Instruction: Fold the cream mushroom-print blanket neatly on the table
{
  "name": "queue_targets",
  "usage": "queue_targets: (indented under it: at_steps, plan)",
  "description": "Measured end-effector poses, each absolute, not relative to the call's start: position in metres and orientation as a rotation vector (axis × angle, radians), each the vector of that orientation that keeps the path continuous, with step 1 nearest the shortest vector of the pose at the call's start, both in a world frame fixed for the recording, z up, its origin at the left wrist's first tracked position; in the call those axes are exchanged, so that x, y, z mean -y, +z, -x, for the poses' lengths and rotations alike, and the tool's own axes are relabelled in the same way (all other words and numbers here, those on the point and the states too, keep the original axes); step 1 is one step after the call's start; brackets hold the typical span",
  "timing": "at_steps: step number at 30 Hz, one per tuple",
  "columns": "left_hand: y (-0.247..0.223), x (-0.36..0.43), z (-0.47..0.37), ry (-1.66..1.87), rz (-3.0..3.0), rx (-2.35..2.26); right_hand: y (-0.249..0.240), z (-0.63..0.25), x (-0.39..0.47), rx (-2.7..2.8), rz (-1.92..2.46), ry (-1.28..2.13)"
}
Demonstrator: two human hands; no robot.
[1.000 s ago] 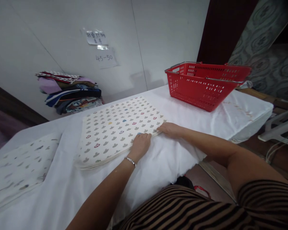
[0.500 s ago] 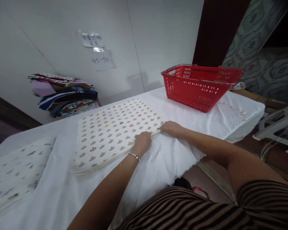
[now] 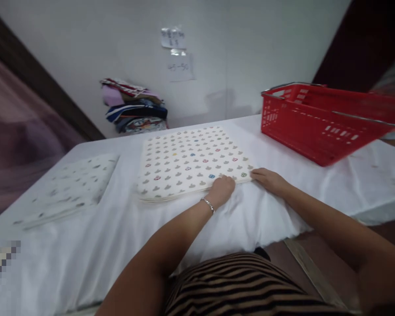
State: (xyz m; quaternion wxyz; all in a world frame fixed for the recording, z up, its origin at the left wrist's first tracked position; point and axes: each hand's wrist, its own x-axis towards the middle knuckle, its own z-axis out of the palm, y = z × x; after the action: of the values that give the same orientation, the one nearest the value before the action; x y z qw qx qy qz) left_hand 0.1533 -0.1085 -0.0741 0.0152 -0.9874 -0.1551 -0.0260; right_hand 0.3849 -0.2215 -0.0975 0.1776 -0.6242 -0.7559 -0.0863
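A folded white cloth (image 3: 187, 162) with grey, red and blue printed figures lies flat in layers on the white-covered table (image 3: 118, 245). My left hand (image 3: 223, 189), with a silver bracelet at the wrist, closes its fingers on the cloth's near edge. At the near right corner, my right hand (image 3: 269, 180) pinches the same cloth between its fingers and thumb. The undersides of both hands' grips are hidden.
Left of it lies another folded cloth (image 3: 75, 186) with sparse dark prints. A red basket (image 3: 303, 127) stands at the right. Behind the table's far edge is a stack of folded fabrics (image 3: 136, 107), below papers taped to the wall (image 3: 250, 44).
The view has turned left, so the table, cloths and basket appear further right. Both hands stay on the near edge of the printed cloth.
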Motion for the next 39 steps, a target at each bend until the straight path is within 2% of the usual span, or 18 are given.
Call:
queue_targets:
  at_steps: [8, 16, 21, 28, 31, 34, 39]
  plan:
    - [-0.075, 0.107, -0.124, -0.109, 3.082, 0.537, -0.099, -0.392, 0.225, 2.322, 1.764, -0.409]
    - [-0.078, 0.085, -0.038, -0.196, 2.985, 0.708, -0.099, -0.388, 0.224, 2.331, 1.809, -0.429]
    - [-0.077, 0.067, 0.025, -0.302, 2.928, 0.838, -0.091, -0.332, 0.201, 2.345, 1.594, -0.403]
    - [-0.073, 0.053, 0.087, -0.392, 2.824, 0.992, -0.081, -0.226, 0.153, 2.431, 1.274, -0.122]
    - [-0.071, 0.048, 0.104, -0.583, 2.852, 1.041, -0.073, -0.19, 0.133, 2.44, 1.22, 0.006]
    - [-0.07, 0.044, 0.12, -0.995, 2.781, 1.461, -0.065, -0.154, 0.112, 2.417, 1.175, 0.15]
    - [-0.07, 0.042, 0.132, -1.519, 2.432, 2.846, -0.061, -0.097, 0.073, 2.263, 1.197, 0.398]
